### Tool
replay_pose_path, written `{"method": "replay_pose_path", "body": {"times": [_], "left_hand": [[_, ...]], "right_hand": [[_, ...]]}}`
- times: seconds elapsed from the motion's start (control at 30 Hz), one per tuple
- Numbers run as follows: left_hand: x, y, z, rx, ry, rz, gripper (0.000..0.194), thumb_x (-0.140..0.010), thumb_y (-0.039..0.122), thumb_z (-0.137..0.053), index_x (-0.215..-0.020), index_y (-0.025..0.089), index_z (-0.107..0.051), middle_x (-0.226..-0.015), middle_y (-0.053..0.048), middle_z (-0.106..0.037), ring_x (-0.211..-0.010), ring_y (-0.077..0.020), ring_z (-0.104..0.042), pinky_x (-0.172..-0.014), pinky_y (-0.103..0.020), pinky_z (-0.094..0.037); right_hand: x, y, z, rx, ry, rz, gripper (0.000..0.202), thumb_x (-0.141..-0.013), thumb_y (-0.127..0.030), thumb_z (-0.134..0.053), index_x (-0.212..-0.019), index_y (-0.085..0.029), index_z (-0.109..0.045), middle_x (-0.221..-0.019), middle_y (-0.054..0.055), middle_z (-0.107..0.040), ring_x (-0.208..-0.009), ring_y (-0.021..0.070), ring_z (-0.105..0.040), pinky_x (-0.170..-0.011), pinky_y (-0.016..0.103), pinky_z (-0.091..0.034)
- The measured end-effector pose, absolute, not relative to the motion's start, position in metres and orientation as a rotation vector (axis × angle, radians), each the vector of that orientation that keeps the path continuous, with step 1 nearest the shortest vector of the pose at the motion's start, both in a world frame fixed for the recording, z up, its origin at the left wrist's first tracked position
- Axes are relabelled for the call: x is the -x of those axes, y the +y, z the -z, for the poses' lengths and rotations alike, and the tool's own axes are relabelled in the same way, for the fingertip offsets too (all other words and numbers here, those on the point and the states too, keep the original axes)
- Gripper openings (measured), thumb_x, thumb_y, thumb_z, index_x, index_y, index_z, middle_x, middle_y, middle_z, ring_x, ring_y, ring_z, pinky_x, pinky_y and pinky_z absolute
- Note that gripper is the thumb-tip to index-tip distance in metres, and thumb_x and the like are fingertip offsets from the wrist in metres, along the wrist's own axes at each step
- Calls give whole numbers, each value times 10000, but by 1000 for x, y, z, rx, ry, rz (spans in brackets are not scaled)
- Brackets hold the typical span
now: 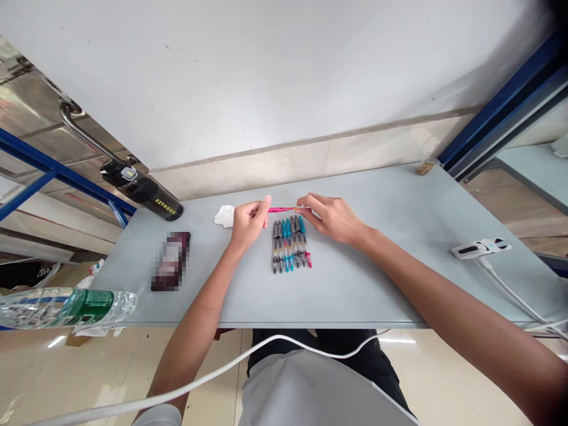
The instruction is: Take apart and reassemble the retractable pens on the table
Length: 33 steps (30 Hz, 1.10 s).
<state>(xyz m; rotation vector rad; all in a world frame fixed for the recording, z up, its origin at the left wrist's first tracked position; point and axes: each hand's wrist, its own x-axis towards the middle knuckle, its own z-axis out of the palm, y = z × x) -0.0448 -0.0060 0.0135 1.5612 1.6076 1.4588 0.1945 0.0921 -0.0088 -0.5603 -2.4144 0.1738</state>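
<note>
A pink pen part (280, 209) spans the gap between my two hands above the grey table. Its left end is in the closed fingers of my left hand (249, 222). My right hand (329, 216) pinches the thin right end between thumb and fingers. Just below, several pens (289, 244) lie side by side in a row, with grey or teal upper ends and clear lower barrels; the rightmost has a pink tip. Crumpled white paper (224, 216) rests beside my left hand, partly behind it.
On the left are a black bottle (148, 192), a blurred dark red packet (171, 261) and a clear water bottle (71, 307) at the edge. A small tub (427, 167) stands back right. A white device (481, 248) with a cable lies right. Another white cable crosses near my lap.
</note>
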Motion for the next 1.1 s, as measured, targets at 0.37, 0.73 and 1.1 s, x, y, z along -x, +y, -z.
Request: {"method": "replay_pose_path", "body": {"times": [0.37, 0.73, 1.1], "left_hand": [[34, -8, -4, -1704, 1481, -1301, 381, -1041, 547, -716, -874, 210, -657, -864, -21, -707, -810, -157, -649, -692, -274, -473], [36, -5, 0, -1706, 1497, -1375, 347, -952, 521, -837, -1155, 248, -767, -1042, -65, -792, -942, -200, -736, -768, -291, -547], [34, -6, -2, -1733, 1494, -1405, 264, -1018, 478, -769, -1124, 240, -814, -1099, -76, -819, -983, -209, -769, -844, -320, -589]], "right_hand": [[-192, 88, 11, 505, -2469, -263, 353, -1208, -454, -377, -1182, -212, -633, -1047, 78, -765, -726, 175, -610, -610, 315, -320], [-193, 90, 8, 504, -2462, -279, 345, -1209, -427, -363, -1201, -216, -636, -1092, 99, -762, -757, 184, -623, -632, 318, -334], [-194, 93, 12, 527, -2431, -271, 351, -1206, -448, -377, -1197, -221, -644, -1074, 90, -758, -732, 180, -599, -619, 318, -316]]}}
